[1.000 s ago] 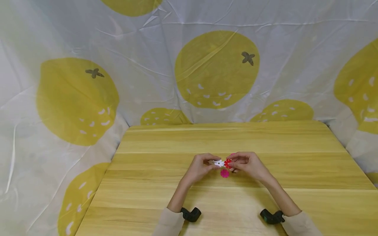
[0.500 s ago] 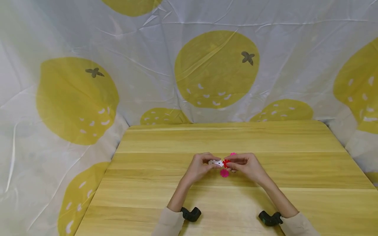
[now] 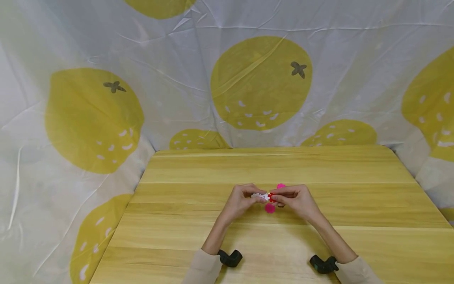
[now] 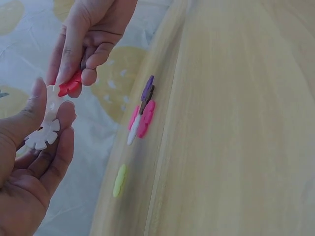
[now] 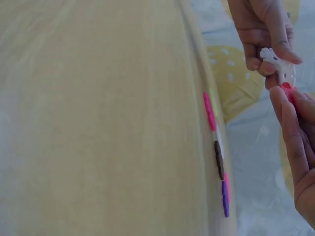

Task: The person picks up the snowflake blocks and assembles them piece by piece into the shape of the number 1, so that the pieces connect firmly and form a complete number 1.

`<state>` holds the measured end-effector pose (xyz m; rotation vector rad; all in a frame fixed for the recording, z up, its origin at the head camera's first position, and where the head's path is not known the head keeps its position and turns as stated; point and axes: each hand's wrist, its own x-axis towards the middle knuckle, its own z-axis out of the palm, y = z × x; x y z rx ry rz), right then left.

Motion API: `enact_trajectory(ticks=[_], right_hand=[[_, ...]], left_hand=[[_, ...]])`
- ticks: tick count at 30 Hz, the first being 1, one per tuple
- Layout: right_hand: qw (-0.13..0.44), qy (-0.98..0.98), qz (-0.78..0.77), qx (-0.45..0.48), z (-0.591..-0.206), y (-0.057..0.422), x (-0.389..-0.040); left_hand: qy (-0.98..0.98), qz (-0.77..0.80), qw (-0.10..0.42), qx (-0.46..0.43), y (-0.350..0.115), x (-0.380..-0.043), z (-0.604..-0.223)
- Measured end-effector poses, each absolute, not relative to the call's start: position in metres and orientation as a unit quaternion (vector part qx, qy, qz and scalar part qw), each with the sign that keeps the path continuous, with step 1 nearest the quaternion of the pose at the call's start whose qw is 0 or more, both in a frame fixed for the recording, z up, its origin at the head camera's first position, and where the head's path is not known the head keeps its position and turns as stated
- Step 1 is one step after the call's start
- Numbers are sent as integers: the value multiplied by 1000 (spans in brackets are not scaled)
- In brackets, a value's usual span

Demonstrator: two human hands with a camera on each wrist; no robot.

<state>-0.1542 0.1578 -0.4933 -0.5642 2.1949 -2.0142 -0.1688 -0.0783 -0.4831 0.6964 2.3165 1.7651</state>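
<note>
My left hand [image 3: 244,200] grips a pair of joined white snowflake discs [image 4: 43,135], thumb on one side and fingers on the other. From the right, my right hand [image 3: 299,200] pinches a red snowflake disc [image 4: 71,84] between thumb and fingers. The red disc's edge meets the upper white disc in both wrist views; fingertips hide how far the slots overlap. Both hands are held above the table. Near them lie a pink disc [image 3: 270,208] and a second pink disc [image 3: 281,186], the latter just beyond my right fingers.
The wooden table [image 3: 198,236] also bears a purple disc [image 4: 147,88], a dark brown disc [image 5: 219,160], a white disc [image 4: 134,129] and a yellow-green disc [image 4: 119,180]. A lemon-print cloth [image 3: 177,79] hangs behind the table. Each wrist wears a black device [image 3: 230,258].
My right hand has shifted slightly left, bringing the red disc closer against the white one. The white discs have tilted a little, and the far pink disc shows more. My left hand stays nearly still.
</note>
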Motion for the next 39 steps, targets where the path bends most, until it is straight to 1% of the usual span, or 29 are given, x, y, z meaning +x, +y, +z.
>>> enact_trajectory(ticks=[7,12,19,26,39], right_hand=[[66,727,-663,-168,-495,154,-151],[67,721,-663,-190,-491,160,-152],[50,724,-662,-187,-485,169,-154],[41,723,-660,-199,-484,164,-151],[30,724,-666,-176,-490,160,-151]], left_hand=[[774,585,88,226,-78,-168,-487],[766,597,92,222,-78,-168,-479],[756,611,89,218,-81,-171,-474],[752,613,105,219,-80,-170,-477],[756,609,87,224,-76,-167,-482]])
